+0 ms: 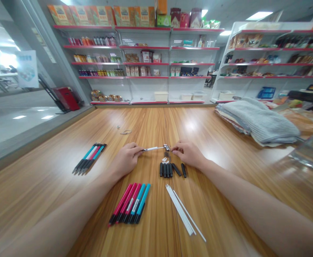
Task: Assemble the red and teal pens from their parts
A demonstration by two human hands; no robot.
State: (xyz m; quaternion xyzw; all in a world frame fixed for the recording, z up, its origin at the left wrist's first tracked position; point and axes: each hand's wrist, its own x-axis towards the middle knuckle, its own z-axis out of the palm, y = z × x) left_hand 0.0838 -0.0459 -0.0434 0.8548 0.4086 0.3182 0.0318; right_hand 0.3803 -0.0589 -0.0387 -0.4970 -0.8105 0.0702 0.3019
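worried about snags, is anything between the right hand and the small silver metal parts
Nothing visible: the right hand is beside the small silver metal parts. Short black plastic tubes lie nearer the viewer, off that line.

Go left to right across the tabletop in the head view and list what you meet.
Row of pens → left hand → white pen barrel → small metal parts → right hand → folded striped cloth.
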